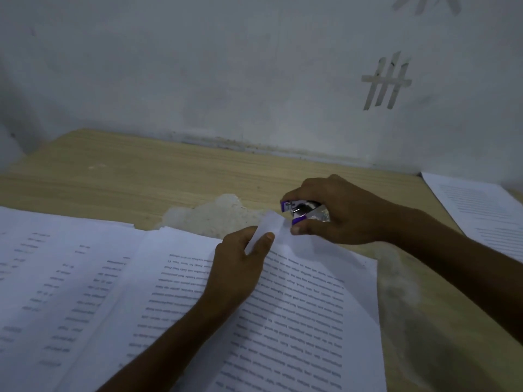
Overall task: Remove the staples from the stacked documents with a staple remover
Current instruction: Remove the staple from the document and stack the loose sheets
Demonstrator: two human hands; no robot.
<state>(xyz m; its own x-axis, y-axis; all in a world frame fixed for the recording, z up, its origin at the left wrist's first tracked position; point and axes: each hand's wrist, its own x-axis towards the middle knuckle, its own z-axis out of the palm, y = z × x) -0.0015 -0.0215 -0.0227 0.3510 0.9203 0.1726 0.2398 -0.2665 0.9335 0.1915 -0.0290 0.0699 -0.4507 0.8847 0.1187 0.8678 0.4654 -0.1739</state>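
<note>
The right hand (343, 212) is curled round the purple-and-metal staple remover (307, 212), fingers over its top and thumb beneath. The tool sits just beside the lifted corner (273, 222) of the top document (297, 306), and the left hand (240, 260), at 7 o'clock of the tool, pinches that corner. Bare surface (119, 171) runs toward 11 o'clock up to the wall (226, 66), with more printed sheets (56, 278) at 9 o'clock and another sheet (481, 210) at 3 o'clock. The left forearm reaches in from 7 o'clock across the page, the right from 4 o'clock.
</note>
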